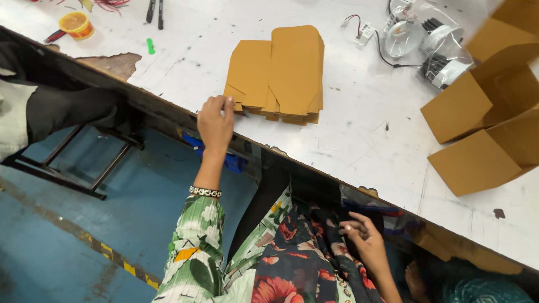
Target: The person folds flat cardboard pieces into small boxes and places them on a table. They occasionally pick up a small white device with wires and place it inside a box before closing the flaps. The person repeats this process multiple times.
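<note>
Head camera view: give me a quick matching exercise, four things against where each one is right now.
Things:
1. Left hand
2. Right hand
3. Small round orange plastic tub
4. Folded brown cardboard boxes

Places:
A. Far left corner of the white worktable
B. Right side of the table
C. On the near left edge of the stack of flat brown cardboard blanks
D. Below the table edge, over the dark floral fabric on the lap

Pairs: 1-C, 2-D, 3-A, 4-B
</note>
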